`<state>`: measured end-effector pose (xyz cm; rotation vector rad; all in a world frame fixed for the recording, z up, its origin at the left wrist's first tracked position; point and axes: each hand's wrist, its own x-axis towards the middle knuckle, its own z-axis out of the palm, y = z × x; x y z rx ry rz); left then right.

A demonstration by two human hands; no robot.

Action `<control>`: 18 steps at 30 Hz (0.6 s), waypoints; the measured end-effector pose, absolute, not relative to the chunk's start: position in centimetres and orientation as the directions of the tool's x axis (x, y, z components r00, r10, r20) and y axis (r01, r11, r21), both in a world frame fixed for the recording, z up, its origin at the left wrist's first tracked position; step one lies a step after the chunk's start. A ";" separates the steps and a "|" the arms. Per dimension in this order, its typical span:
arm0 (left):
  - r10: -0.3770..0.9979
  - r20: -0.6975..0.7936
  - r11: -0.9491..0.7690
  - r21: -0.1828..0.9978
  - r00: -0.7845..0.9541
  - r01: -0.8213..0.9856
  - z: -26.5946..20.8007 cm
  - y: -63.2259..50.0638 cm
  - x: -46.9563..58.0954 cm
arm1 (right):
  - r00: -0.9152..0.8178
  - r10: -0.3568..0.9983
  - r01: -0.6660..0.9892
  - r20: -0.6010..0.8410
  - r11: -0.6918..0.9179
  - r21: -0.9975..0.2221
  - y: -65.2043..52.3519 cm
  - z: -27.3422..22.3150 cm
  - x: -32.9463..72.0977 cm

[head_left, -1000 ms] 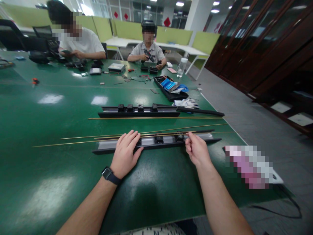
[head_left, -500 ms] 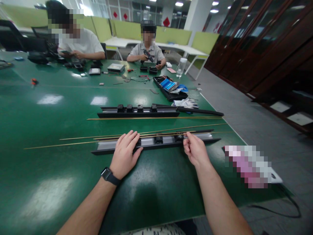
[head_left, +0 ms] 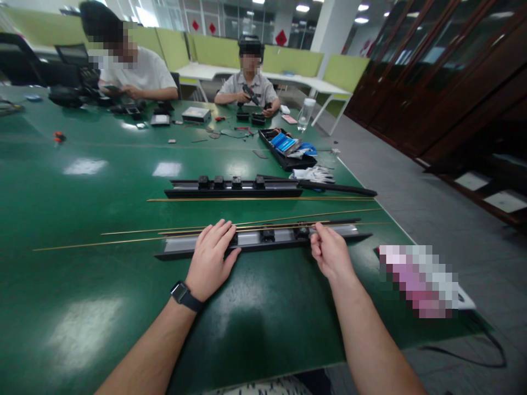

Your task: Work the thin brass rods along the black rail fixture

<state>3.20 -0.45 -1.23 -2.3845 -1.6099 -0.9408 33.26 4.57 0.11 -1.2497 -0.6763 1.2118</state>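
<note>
Your left hand (head_left: 213, 260) lies across the near channel rail (head_left: 249, 240), fingers straight, thumb at its near wall; the palm hides whether it grips. Your right hand (head_left: 330, 251) pinches a thin gold-coloured rod (head_left: 288, 225), which runs over the rail. Between your hands, black blocks (head_left: 268, 233) sit inside the rail. Rod ends (head_left: 99, 243) stick out left of your left hand, over the counter (head_left: 280, 312). Beyond both hands lie more gold-coloured rods (head_left: 247, 199) and a second channel rail (head_left: 230, 193).

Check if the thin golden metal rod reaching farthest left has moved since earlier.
Yes, leftward: the rod now extends farther beyond the left end of the black and silver metal channel, which looks unmoved.
</note>
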 end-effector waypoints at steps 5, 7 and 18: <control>0.803 0.545 -0.425 0.239 0.242 0.873 -1.3 -0.5 3.2 | 0.275 0.933 -0.316 -0.230 -0.138 -0.939 4.6 0.1 33.2; 0.803 0.543 -0.426 0.237 0.245 0.873 -1.3 -0.5 3.2 | 0.296 0.928 -0.325 -0.227 -0.126 -0.937 4.6 0.1 33.2; 0.803 0.545 -0.429 0.246 0.242 0.869 -1.5 -0.4 3.1 | 0.313 0.925 -0.325 -0.218 -0.111 -0.939 4.7 -0.2 33.3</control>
